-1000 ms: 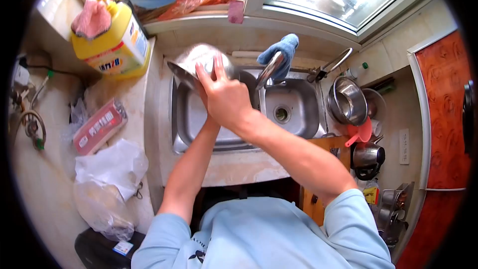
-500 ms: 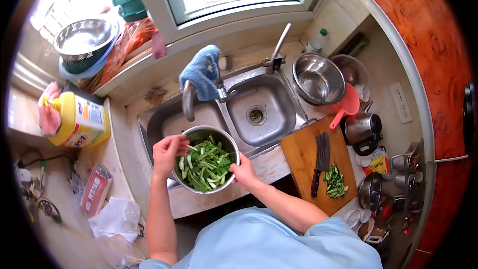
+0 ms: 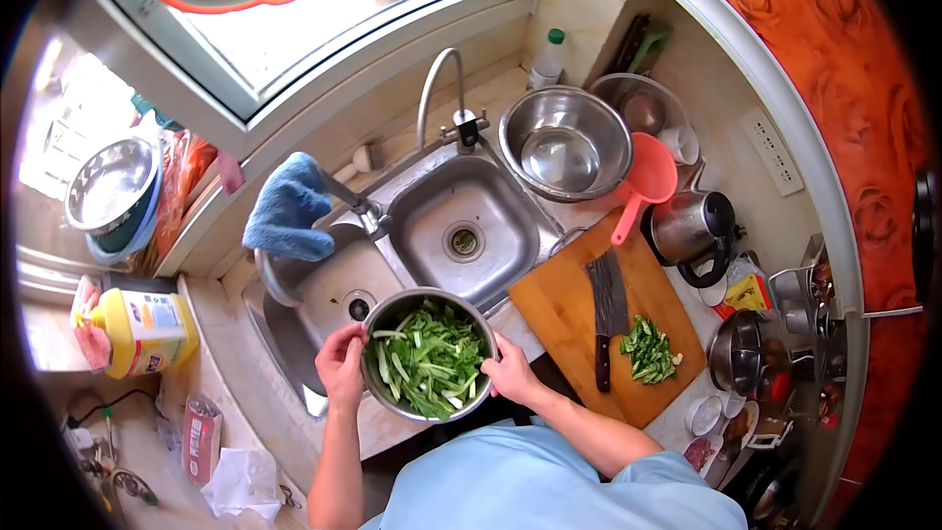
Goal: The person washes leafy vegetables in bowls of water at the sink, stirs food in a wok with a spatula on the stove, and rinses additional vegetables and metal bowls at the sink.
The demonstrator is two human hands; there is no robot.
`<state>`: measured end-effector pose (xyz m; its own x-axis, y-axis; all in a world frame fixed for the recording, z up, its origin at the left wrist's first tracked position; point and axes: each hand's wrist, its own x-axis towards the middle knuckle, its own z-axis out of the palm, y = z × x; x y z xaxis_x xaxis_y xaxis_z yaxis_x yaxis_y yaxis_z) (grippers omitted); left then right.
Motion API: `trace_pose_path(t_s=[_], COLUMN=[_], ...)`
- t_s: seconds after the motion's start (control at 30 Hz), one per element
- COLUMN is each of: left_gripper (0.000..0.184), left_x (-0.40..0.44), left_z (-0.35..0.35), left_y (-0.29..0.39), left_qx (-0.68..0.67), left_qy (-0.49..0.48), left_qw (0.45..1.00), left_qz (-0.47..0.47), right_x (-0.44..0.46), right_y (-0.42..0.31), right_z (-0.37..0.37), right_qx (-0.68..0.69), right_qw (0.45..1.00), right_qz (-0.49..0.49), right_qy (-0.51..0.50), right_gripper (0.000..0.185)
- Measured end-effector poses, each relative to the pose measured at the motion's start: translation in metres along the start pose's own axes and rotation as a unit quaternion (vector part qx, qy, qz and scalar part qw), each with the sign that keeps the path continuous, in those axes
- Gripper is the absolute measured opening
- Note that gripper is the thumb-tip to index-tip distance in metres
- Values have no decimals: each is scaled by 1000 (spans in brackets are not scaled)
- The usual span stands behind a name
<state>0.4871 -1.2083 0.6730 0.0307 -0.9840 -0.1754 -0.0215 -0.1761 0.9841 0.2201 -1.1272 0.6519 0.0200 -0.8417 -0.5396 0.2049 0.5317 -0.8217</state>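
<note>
A steel bowl [image 3: 377, 373] full of cut leafy greens [image 3: 429, 358] is held upright between my two hands at the counter's front edge. My left hand [image 3: 343, 361] grips its left rim, thumb and fingers pinched together. On the right side, my right hand [image 3: 512, 370] clasps the rim with the thumb on top. To the right lies a wooden cutting board [image 3: 549, 304] bearing a cleaver [image 3: 608, 309] and a small heap of chopped greens [image 3: 650, 350].
Behind the bowl is a double sink [image 3: 461, 206] with a faucet draped in a blue cloth [image 3: 289, 211]. Another steel bowl [image 3: 564, 147], a red ladle [image 3: 650, 172] and a kettle [image 3: 689, 226] stand right of it. A yellow jug [image 3: 147, 332] is at left.
The view has turned rightward. The bowl, tipped over the sink a second ago, is now upright at the counter edge. My left hand has moved from above the greens to the rim.
</note>
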Motion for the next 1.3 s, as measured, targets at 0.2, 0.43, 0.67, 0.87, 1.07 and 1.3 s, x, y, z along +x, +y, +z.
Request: trace_pose_path(t_s=[0.2, 0.43, 0.67, 0.87, 1.07, 1.3], left_gripper=[19, 22, 38, 31, 19, 25], left_x=[-36, -42, -49, -21, -5, 54], left_z=[53, 73, 84, -66, -22, 128], left_y=[-11, -18, 29, -58, 23, 52], left_qx=[14, -338, -495, 568, 435, 275], left_qy=[-104, -56, 23, -12, 15, -120], left_qw=[992, 930, 850, 807, 899, 953], left_qz=[-67, -131, -181, -160, 35, 35], right_x=[-15, -20, -15, -14, 60, 150], right_y=[13, -24, -43, -32, -77, -138], right_z=[-41, -49, 46, 14, -56, -157], right_qx=[-59, -483, -161, -513, -104, 239], right_qw=[998, 829, 929, 834, 960, 888], right_qz=[-17, -229, -327, -184, -223, -121], right_qy=[-14, 167, 64, -85, 134, 374], right_gripper=[63, 53, 11, 28, 21, 36])
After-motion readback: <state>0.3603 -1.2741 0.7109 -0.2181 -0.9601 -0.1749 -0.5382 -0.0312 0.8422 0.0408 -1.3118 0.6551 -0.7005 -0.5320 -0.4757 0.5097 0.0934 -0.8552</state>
